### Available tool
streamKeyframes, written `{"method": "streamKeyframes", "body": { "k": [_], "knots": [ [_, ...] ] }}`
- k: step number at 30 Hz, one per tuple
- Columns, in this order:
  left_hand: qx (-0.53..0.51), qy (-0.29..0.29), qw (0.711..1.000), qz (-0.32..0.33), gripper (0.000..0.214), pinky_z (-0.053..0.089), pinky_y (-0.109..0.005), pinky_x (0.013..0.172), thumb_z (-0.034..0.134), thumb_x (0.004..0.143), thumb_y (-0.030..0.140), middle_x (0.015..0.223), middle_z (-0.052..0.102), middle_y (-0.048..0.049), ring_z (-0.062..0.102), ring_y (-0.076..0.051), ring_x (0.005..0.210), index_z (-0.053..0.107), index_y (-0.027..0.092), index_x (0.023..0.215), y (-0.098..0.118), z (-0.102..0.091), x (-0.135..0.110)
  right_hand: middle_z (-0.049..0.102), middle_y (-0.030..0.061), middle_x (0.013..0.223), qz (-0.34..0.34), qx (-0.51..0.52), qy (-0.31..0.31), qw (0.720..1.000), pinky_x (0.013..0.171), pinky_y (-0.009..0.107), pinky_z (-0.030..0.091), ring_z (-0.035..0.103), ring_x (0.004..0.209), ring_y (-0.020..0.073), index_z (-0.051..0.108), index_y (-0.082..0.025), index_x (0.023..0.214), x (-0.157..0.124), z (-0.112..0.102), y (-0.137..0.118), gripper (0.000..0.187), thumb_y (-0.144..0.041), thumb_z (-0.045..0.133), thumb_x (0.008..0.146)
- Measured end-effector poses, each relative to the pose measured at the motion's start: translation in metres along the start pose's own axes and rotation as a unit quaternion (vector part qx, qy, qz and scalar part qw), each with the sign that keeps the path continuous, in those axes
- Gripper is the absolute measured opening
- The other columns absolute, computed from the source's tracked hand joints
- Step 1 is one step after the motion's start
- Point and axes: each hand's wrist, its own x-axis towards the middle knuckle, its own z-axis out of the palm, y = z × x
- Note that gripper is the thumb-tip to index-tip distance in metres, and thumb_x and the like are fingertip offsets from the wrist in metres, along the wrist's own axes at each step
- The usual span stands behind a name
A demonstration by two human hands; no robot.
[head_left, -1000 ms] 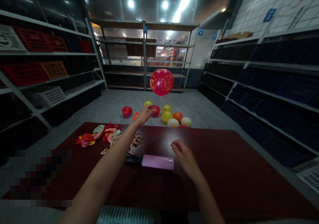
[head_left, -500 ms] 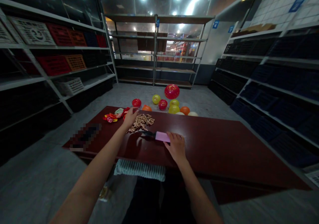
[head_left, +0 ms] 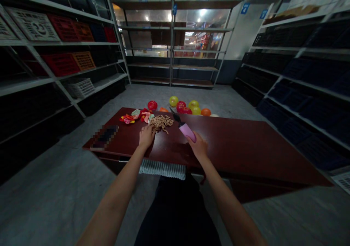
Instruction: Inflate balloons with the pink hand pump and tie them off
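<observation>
My left hand (head_left: 147, 136) rests palm down at the near left edge of a pile of tan, twisted short pieces (head_left: 162, 123). Its fingers are bent and slightly apart, touching the pile's edge; the fingertips are partly hidden. My right hand (head_left: 199, 145) is wrapped round the pink handle of a tool (head_left: 187, 132). A dark, pointed end extends from that handle and tilts up and away, to the right of the pile; its exact kind is unclear. Limp red, yellow, pink and pale balloons (head_left: 128, 119) lie behind and left of the pile.
The dark red table (head_left: 235, 140) spans the front. A blurred-out dark object (head_left: 105, 137) lies at its left end. Inflated balloons (head_left: 173, 101) sit on the floor beyond. Shelves (head_left: 171, 65) stand at the back and both sides, with crates (head_left: 64, 63) on the left.
My left hand has drawn back from the pile's far left to its near left edge. The tool in my right hand has swung away from the pile, its dark end raised. My view tilted down.
</observation>
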Motion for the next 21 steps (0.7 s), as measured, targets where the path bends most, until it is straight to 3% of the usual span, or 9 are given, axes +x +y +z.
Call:
{"method": "streamKeyframes", "body": {
  "k": [3, 8, 13, 17, 21],
  "knots": [
    [0.019, 0.0, 1.0, -0.006, 0.034, 0.047, -0.046, 0.101, 0.054, 0.1, 0.034, 0.133, 0.066, -0.0156, 0.056, -0.034, 0.125, 0.066, 0.018, 0.128, 0.001, -0.003, 0.002, 0.078, 0.0101, 0.101, 0.065, 0.14, -0.028, 0.988, 0.08, 0.038, 0.054, 0.072, 0.092, 0.0295, 0.073, -0.021, 0.109, 0.007, 0.004, 0.0, 0.062, -0.075, 0.059, 0.081],
    [-0.024, 0.03, 0.999, -0.004, 0.024, 0.049, -0.039, 0.092, 0.054, 0.101, 0.036, 0.11, 0.075, -0.0132, 0.068, -0.031, 0.105, 0.071, 0.02, 0.109, -0.005, -0.004, 0.005, 0.075, 0.0064, 0.08, 0.121, 0.236, -0.046, 0.963, 0.052, 0.03, 0.054, 0.069, 0.058, 0.0196, 0.064, -0.02, 0.096, 0.011, 0.009, 0.006, 0.073, -0.086, 0.037, 0.085],
    [-0.149, 0.113, 0.982, -0.037, 0.019, 0.05, -0.035, 0.087, 0.058, 0.099, 0.036, 0.1, 0.076, -0.011, 0.071, -0.027, 0.092, 0.069, 0.021, 0.099, -0.008, -0.002, 0.003, 0.072, 0.0028, 0.077, 0.177, 0.359, -0.038, 0.916, 0.046, 0.025, 0.052, 0.066, 0.053, 0.0152, 0.06, -0.022, 0.091, 0.011, 0.009, 0.01, 0.068, -0.088, 0.054, 0.076],
    [-0.288, 0.156, 0.939, -0.109, 0.015, 0.051, -0.03, 0.078, 0.061, 0.096, 0.034, 0.094, 0.075, -0.0073, 0.069, -0.021, 0.082, 0.065, 0.02, 0.092, 0.003, -0.005, 0.004, 0.07, 0.0007, 0.075, 0.131, 0.324, -0.065, 0.934, 0.049, 0.024, 0.052, 0.065, 0.056, 0.0145, 0.063, -0.022, 0.091, 0.009, 0.006, 0.007, 0.064, -0.084, 0.057, 0.078],
    [-0.461, 0.121, 0.861, -0.178, 0.015, 0.048, -0.027, 0.058, 0.054, 0.098, 0.033, 0.085, 0.071, -0.005, 0.059, -0.014, 0.058, 0.059, 0.018, 0.097, 0.018, -0.011, 0.01, 0.069, 0.0006, 0.081, 0.094, 0.297, -0.075, 0.947, 0.053, 0.025, 0.052, 0.063, 0.061, 0.0147, 0.066, -0.021, 0.096, 0.004, 0.002, 0.003, 0.061, -0.079, 0.061, 0.078]
  ]
}}
